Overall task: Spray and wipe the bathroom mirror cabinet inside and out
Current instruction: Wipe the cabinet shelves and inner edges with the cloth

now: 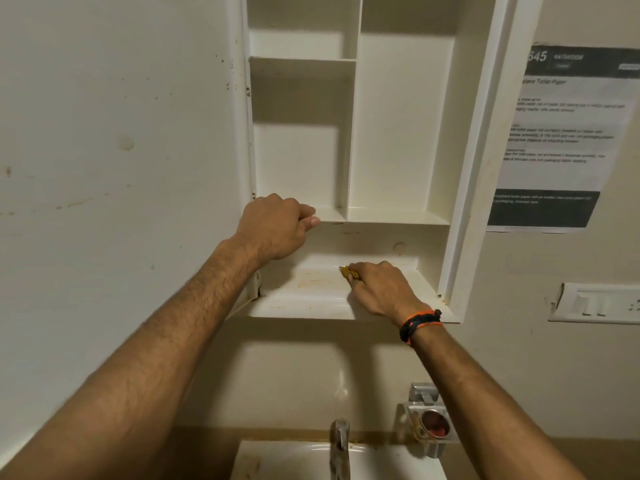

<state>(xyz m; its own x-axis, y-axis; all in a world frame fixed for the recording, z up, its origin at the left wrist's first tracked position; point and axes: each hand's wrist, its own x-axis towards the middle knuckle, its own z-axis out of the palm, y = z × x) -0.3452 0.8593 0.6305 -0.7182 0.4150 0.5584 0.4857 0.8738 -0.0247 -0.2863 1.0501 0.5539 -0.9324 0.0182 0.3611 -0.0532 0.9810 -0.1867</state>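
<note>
Bathroom wall notice [561, 133], "645", "Toilet Paper"

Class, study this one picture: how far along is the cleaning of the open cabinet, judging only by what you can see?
Done, apparently: the upper compartments look free of stains. In hand: the right hand holds a yellow cloth on the bottom shelf, while the left hand grips the middle shelf edge. Left: orange-brown smears remain on the bottom shelf, and the open door carries spots.
</note>
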